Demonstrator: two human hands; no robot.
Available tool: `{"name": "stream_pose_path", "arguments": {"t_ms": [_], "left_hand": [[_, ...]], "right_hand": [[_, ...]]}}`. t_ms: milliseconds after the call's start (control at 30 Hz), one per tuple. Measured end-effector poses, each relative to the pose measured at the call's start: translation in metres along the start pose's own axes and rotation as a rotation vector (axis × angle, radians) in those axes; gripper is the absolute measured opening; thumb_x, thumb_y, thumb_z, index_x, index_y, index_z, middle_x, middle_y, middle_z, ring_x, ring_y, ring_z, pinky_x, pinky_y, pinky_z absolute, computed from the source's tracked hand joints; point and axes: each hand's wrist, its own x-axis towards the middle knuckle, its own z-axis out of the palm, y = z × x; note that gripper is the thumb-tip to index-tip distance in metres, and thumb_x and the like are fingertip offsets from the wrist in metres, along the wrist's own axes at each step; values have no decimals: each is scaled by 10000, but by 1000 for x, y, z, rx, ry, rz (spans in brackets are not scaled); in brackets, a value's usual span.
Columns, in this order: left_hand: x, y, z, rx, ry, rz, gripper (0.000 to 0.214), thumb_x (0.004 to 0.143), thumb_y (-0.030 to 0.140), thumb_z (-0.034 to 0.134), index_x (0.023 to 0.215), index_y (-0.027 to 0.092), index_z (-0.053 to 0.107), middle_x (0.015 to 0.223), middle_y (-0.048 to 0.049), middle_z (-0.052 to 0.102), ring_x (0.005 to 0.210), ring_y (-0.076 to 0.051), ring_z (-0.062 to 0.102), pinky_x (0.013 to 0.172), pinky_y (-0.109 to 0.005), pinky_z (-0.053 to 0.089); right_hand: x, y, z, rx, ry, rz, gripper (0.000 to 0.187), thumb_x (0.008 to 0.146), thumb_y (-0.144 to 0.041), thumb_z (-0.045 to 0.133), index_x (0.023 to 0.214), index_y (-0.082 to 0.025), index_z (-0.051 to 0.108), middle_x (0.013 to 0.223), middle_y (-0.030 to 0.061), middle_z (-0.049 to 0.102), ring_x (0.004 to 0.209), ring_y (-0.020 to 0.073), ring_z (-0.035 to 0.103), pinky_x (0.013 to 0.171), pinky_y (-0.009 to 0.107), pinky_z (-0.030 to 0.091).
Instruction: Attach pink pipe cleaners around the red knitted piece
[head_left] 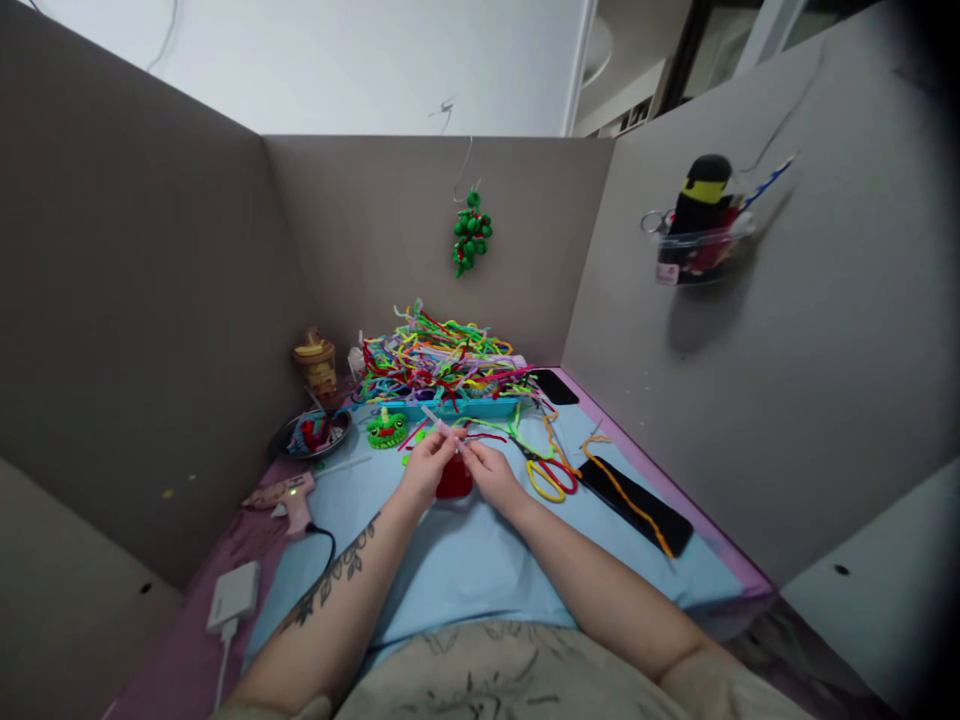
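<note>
Over the middle of the light-blue mat (487, 570), my left hand (427, 468) and my right hand (489, 474) meet, fingertips close together. Between them they pinch a pale pink strip, seemingly a pipe cleaner (442, 426), whose free end sticks out up and to the left. Its other end is hidden by my fingers. Just below the hands a dark red piece (454, 482) shows, partly covered. Left of them sits a green frog-like face (386, 430) made of pipe cleaners. Scissors (551, 478) with yellow and red handles lie to the right.
A blue tray (480, 409) heaped with colourful pipe cleaners (442, 355) stands at the back. On the left are a metal bowl (281, 440), a corded pink glue gun (296, 497) and a white adapter (234, 592). A black phone (649, 515) lies right. Grey panels surround the table.
</note>
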Motion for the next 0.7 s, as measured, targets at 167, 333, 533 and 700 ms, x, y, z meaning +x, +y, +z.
{"name": "stream_pose_path", "arguments": {"t_ms": [167, 333, 533, 700], "left_hand": [[0, -1, 0, 171, 81, 116, 252, 618, 338, 735, 778, 147, 698, 734, -34, 675, 696, -161, 590, 709, -267, 432], [-1, 0, 0, 226, 120, 165, 192, 622, 307, 724, 709, 148, 661, 656, -6, 631, 624, -133, 550, 652, -247, 415], [-2, 1, 4, 203, 185, 179, 215, 602, 303, 731, 645, 156, 580, 607, 18, 579, 577, -110, 513, 595, -215, 397], [0, -3, 2, 195, 168, 148, 239, 625, 345, 723, 658, 155, 582, 606, 23, 573, 575, -102, 510, 594, -209, 389]], "right_hand": [[2, 2, 0, -37, 10, -37, 287, 884, -342, 369, 666, -192, 480, 596, -20, 468, 577, 127, 432, 551, 234, 313], [1, 0, -1, -72, -20, -65, 251, 877, -269, 361, 677, -194, 495, 612, -15, 497, 600, 133, 464, 578, 234, 325], [0, 0, 0, -126, -7, -102, 243, 872, -242, 367, 732, -189, 559, 693, 13, 572, 656, 147, 497, 617, 242, 352], [0, 3, 1, -102, -2, -81, 249, 867, -248, 368, 703, -193, 547, 653, 8, 562, 632, 147, 497, 600, 242, 352]]}}
